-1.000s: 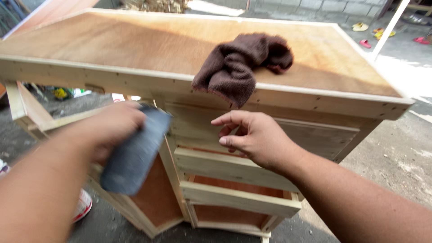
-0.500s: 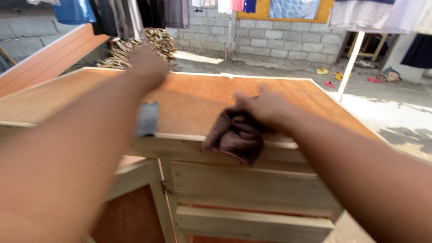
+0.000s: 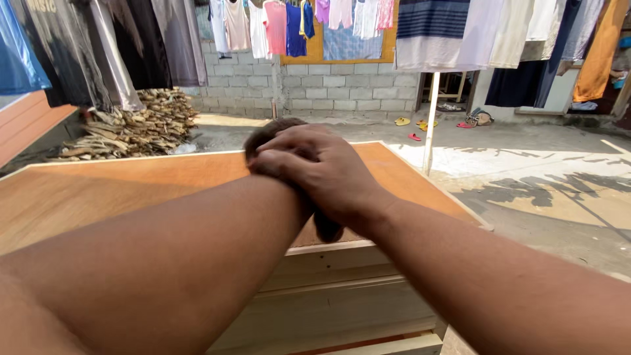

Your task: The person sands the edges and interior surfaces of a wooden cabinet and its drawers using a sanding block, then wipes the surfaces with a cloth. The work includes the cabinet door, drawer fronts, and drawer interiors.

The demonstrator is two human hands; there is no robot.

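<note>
My right hand lies curled over a dark brown cloth above the near right part of a wooden cabinet's plywood top. Bits of the cloth show beyond the fingers and under the wrist. My left forearm stretches from the lower left to the same spot. Its hand is hidden beneath my right hand and the cloth, so I cannot see what it holds. The grey-blue block seen earlier is out of sight.
Pale drawer fronts run below the cabinet's front edge. A white pole stands just behind the cabinet's right corner. Stacked firewood lies at the back left, laundry hangs overhead, and sandals sit on the concrete yard.
My view has lifted from the drawers to the cabinet top and yard. My right hand went up onto the cloth, then came over my left hand, which reached across the top.
</note>
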